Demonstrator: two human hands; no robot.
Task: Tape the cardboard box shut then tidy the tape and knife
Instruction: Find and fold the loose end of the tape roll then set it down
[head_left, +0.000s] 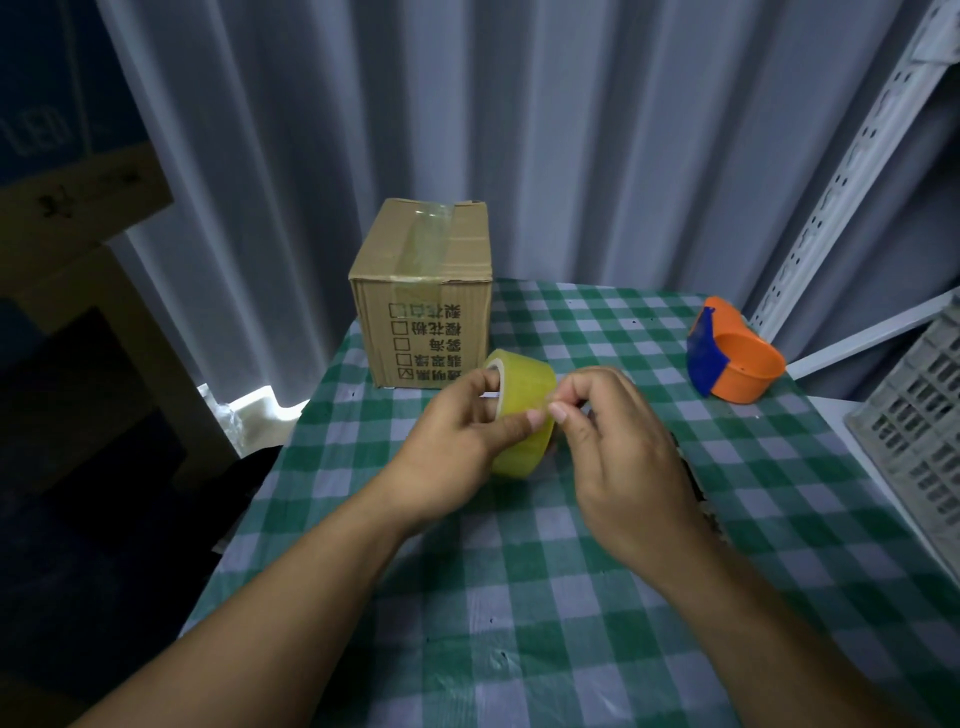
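A small brown cardboard box (423, 293) stands at the table's far left corner, a strip of clear tape along its top and down the front. Above the table's middle, my left hand (457, 436) grips a yellowish roll of clear tape (522, 415), a finger through its core. My right hand (618, 457) pinches at the roll's outer face with thumb and forefinger, at the tape's end. No knife is in sight.
An orange and blue tape dispenser (732, 356) lies at the table's far right. The table wears a green and white checked cloth (519, 597). A grey slatted crate (919, 426) and white shelf rails stand at the right; curtains hang behind.
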